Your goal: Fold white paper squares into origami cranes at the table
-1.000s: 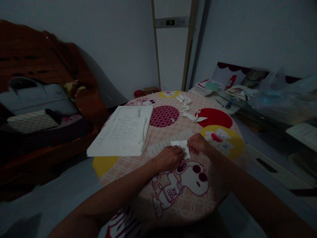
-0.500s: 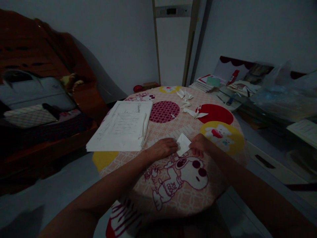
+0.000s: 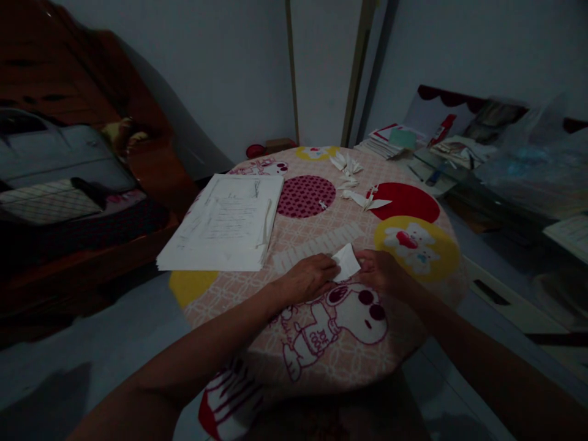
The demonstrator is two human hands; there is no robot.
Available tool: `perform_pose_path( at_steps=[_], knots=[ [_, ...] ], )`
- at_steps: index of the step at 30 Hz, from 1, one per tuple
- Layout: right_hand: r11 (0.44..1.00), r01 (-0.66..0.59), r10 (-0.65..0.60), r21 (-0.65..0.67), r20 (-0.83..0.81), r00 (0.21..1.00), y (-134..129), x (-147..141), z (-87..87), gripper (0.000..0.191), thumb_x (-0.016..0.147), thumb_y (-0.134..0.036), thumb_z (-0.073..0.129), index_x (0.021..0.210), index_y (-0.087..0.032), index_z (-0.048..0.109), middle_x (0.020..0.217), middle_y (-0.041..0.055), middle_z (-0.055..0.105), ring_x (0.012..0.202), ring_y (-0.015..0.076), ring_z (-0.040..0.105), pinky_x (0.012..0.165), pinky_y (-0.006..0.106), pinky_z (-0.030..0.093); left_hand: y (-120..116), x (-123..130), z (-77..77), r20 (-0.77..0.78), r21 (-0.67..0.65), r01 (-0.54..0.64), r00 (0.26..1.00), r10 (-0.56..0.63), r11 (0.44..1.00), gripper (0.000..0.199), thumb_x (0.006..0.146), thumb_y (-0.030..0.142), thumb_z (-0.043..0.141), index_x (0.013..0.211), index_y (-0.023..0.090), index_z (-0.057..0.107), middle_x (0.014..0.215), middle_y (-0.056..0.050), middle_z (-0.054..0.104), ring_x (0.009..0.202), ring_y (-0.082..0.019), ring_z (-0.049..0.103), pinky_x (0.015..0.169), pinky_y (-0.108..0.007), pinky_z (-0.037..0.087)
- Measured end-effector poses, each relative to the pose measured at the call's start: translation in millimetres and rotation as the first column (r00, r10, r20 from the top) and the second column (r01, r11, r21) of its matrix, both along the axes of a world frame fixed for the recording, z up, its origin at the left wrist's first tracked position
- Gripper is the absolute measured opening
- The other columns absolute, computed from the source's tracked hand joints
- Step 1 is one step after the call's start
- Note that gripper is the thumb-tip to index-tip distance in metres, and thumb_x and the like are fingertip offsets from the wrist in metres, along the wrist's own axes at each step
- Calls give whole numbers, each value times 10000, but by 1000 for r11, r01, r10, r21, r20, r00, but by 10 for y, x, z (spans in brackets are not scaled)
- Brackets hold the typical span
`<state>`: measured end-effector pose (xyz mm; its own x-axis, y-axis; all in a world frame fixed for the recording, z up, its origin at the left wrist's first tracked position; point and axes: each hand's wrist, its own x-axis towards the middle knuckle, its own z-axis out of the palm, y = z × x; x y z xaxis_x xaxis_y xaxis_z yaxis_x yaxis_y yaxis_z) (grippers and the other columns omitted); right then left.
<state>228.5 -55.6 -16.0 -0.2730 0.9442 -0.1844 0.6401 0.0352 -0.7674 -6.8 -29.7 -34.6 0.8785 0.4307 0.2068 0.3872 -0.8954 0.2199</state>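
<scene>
A small folded square of white paper [image 3: 347,263] lies over the patterned cloth, between my two hands. My left hand [image 3: 312,277] has its fingers closed at the paper's left edge. On the other side, my right hand [image 3: 379,269] pinches the right edge, with its fingertips partly hidden. Beyond them rest a folded paper crane [image 3: 367,201] and more folded white paper figures [image 3: 345,164]. A stack of printed sheets [image 3: 229,226] lies to the left of my hands.
The round table wears a pink printed tablecloth [image 3: 331,361]. At right stands a glass-topped stand [image 3: 478,184] with plastic bags [image 3: 528,159] and papers [image 3: 386,144]. A wooden seat [image 3: 147,177] holding a grey bag [image 3: 68,153] is at left.
The paper has turned from standing on a corner to a tilted square, and both hands have shifted slightly right with it. The view has dipped a little.
</scene>
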Motion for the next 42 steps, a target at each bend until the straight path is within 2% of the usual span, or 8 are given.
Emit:
perform_pose_path(
  at_steps=[4, 10, 15, 20, 26, 30, 33, 42],
  knots=[
    [931, -118, 69, 344, 152, 986, -55, 37, -114, 664, 765, -121, 599, 1414, -167, 465, 962, 84, 713, 852, 223, 658, 742, 323, 521, -6, -14, 0, 5, -9, 20, 1000, -20, 1000, 250, 947, 263, 502, 1135, 127, 595, 1118, -143, 647, 1090, -241, 598, 987, -382, 485],
    [741, -306, 80, 598, 374, 924, -82, 17, -224, 282, 917, -181, 471, 1074, -179, 706, 1324, 157, 589, 1226, 298, 519, 1002, 479, 447, 91, -69, -14, 48, 17, 71, 996, -71, 997, 274, 944, 177, 488, 1184, 121, 608, 1203, -162, 650, 1147, -228, 607, 1007, -401, 508],
    [660, -491, 284, 568, 417, 864, -57, -10, -256, 278, 933, -153, 458, 879, -162, 731, 1075, 147, 703, 977, 252, 620, 905, 445, 479, 203, -131, -103, 83, 46, 144, 986, -147, 989, 283, 919, 135, 542, 1184, 134, 639, 1203, -143, 677, 1194, -219, 602, 1056, -415, 489],
    [779, -451, 392, 435, 224, 892, 100, -21, -119, 215, 911, -192, 531, 839, -169, 732, 859, 88, 698, 831, 199, 611, 782, 337, 472, 155, -191, -132, 114, -21, 133, 985, -130, 991, 334, 905, 93, 497, 1206, 126, 638, 1257, -144, 658, 1249, -217, 567, 1071, -412, 479],
    [942, -270, 268, 197, 37, 963, 294, -55, -52, 160, 834, -214, 609, 754, -147, 730, 729, 28, 633, 650, 127, 565, 609, 244, 387, 108, -140, -39, 247, -242, 30, 968, 32, 970, 272, 907, 133, 493, 1102, 153, 682, 1162, -115, 698, 1138, -192, 620, 1005, -373, 499],
    [940, -286, 276, 187, 78, 958, 341, -101, -72, 170, 818, -203, 608, 695, -148, 711, 683, 13, 596, 617, 117, 525, 592, 246, 343, 98, 47, 25, 243, -425, -156, 929, 278, 892, 144, 891, 224, 578, 859, 154, 698, 873, -51, 712, 843, -163, 653, 801, -291, 522],
    [919, -331, 303, 214, 152, 941, 346, -135, -71, 210, 821, -204, 604, 630, -152, 676, 658, 9, 567, 605, 115, 497, 596, 253, 322, 52, 207, 35, 203, -432, -355, 858, 472, 829, 151, 859, 267, 636, 776, 149, 681, 787, -39, 678, 768, -172, 621, 745, -299, 499],
    [894, -363, 302, 261, 246, 921, 324, 69, -68, 67, 792, -195, 665, 773, -170, 724, 759, 36, 605, 678, 147, 521, 623, 266, 344, -80, 338, -74, 226, -430, -452, 784, 578, 782, 128, 825, 166, 610, 697, 172, 610, 825, -42, 671, 823, -190, 608, 792, -332, 494]
  ],
)
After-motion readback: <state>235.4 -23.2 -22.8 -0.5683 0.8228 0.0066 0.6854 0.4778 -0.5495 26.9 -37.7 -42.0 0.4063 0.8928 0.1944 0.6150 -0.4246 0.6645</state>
